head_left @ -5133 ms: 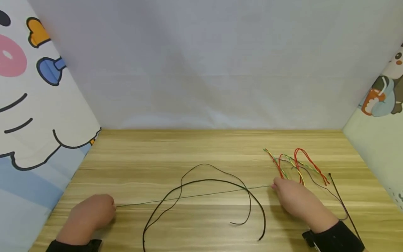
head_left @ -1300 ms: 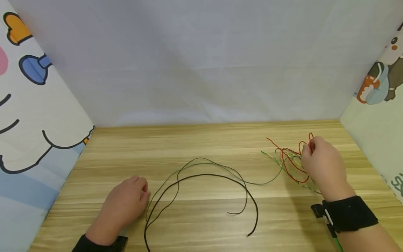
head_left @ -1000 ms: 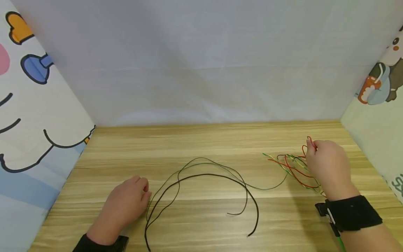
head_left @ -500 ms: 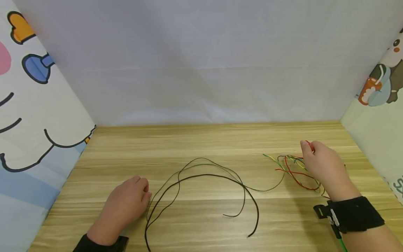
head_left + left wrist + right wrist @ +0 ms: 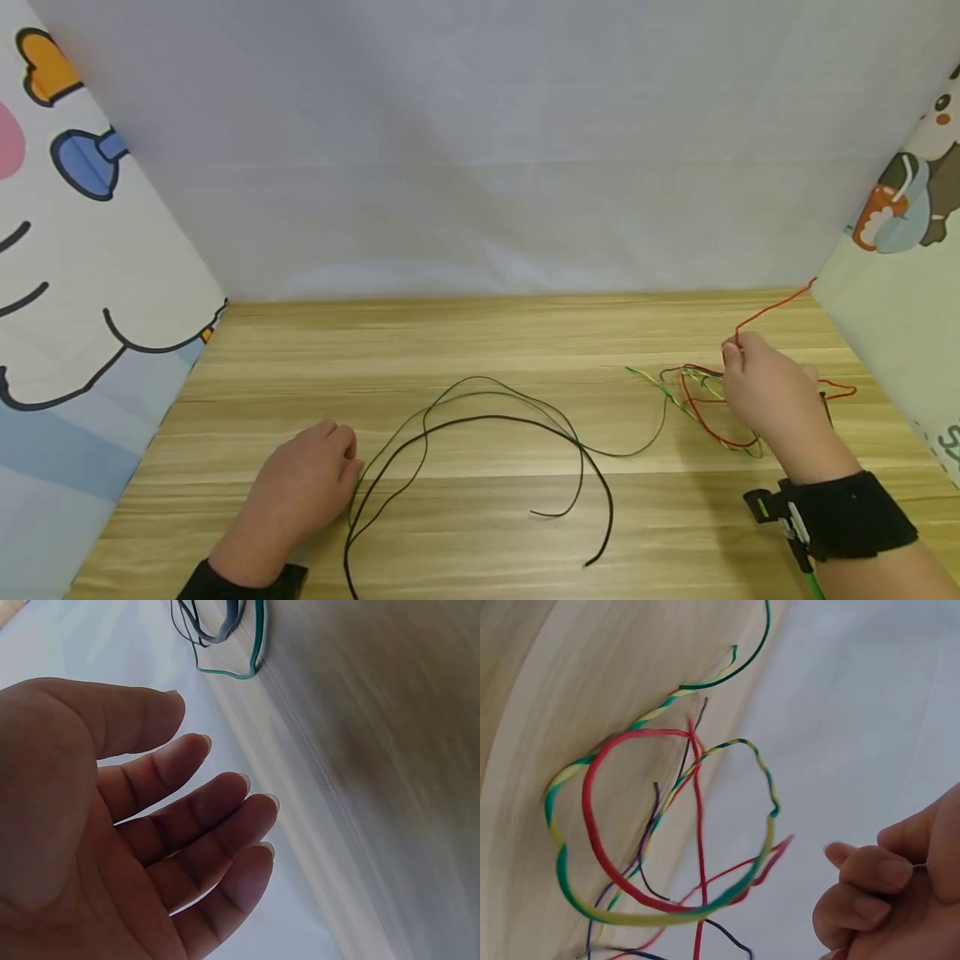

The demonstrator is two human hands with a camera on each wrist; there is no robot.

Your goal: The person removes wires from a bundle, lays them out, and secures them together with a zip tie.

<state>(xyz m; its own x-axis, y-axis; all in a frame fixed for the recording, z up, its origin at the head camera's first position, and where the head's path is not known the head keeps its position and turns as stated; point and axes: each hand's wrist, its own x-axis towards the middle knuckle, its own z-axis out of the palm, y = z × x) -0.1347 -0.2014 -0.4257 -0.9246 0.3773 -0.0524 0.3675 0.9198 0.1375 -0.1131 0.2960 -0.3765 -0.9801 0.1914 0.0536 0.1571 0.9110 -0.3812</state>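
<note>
My right hand (image 5: 776,404) pinches a red wire (image 5: 772,309) between thumb and fingers above the table's right side. One length of it rises from the fingertips toward the back right. Below the hand lie more red wire and a twisted yellow-green wire (image 5: 559,862), seen as a loose tangle in the right wrist view, with thin dark wires (image 5: 643,840) among them. My left hand (image 5: 303,479) rests at the left with nothing in it; the left wrist view shows its fingers (image 5: 217,840) loosely bent. Just beside it runs a thin green wire (image 5: 637,452).
A thick black wire (image 5: 495,417) arches across the middle of the wooden table (image 5: 450,342), with a thin dark wire (image 5: 472,377) looping over it. A white backdrop (image 5: 487,208) stands behind, and printed panels flank both sides.
Earlier both hands stretched the green wire; it now lies on the table. My right hand went to the red wire, and a length of it now sticks up toward the back right. The left hand stays still lately.
</note>
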